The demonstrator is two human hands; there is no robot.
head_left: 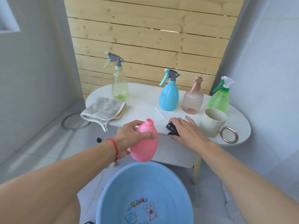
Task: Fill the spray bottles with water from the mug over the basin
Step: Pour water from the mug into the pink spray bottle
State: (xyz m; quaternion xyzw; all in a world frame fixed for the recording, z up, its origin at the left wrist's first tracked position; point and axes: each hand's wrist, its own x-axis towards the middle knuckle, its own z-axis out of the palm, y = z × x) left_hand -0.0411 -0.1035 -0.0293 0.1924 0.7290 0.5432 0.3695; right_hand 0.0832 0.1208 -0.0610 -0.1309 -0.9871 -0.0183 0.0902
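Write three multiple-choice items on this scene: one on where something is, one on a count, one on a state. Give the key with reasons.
1. Where does the mug stand?
A. In the basin
B. On the table's near right part, beside the right hand
C. On the grey cloth

2. How many spray bottles stand on the table with spray heads on?
A. Two
B. Six
C. Four

3. What is the state of the pink bottle?
A. Open-necked, head off, gripped by the left hand
B. Capped, standing on the table
C. Lying in the basin

Key:
1 B: the mug sits just right of the right hand, which rests over the black spray head.
2 C: yellow-green, blue, ribbed pink-clear and green.
3 A: the left hand holds it above the basin, neck bare.
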